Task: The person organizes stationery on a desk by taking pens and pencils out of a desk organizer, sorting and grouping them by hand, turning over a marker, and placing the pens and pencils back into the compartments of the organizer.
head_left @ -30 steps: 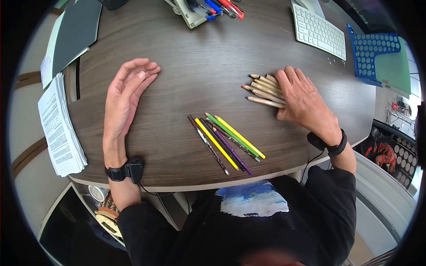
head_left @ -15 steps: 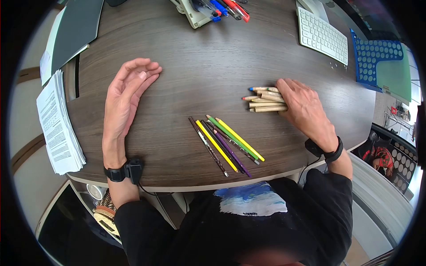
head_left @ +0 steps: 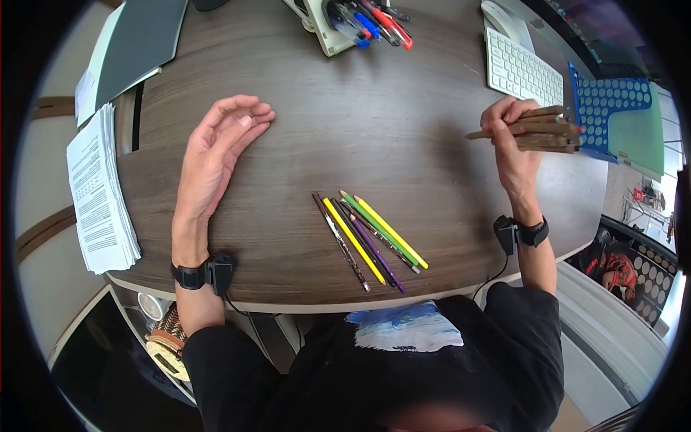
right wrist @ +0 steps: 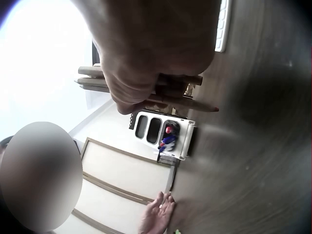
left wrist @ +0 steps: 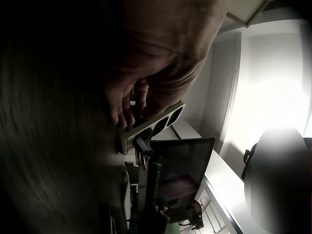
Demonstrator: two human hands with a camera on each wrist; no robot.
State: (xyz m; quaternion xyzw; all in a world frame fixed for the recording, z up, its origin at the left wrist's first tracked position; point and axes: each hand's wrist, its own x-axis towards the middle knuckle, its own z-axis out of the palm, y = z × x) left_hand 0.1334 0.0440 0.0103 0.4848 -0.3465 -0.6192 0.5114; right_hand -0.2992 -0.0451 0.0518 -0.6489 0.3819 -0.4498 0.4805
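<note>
My right hand (head_left: 517, 162) grips a bundle of plain wooden pencils (head_left: 545, 135) above the right side of the desk, and one pencil sticks out to the left past the fingers. From the right wrist view, the pencils (right wrist: 92, 80) show on both sides of the curled fingers. Over on the left, my left hand (head_left: 212, 158) rests on its edge with fingers loosely bent and nothing in them. Between the hands, nearer the desk's front edge, lies a loose group of coloured pencils (head_left: 371, 241): yellow, green, purple, black and dark patterned ones.
A pale desk organizer (head_left: 317, 29) holding several pens (head_left: 374, 21) stands at the back. At the back right are a white keyboard (head_left: 524, 68), a mouse (head_left: 502, 18) and a blue perforated file holder (head_left: 594, 122). A paper stack (head_left: 101, 187) and dark folder (head_left: 147, 47) lie left.
My right hand has lifted the wooden pencils off the desk and moved away from me and right, turning the bundle over. My left hand keeps its pose; the coloured pencils lie as before.
</note>
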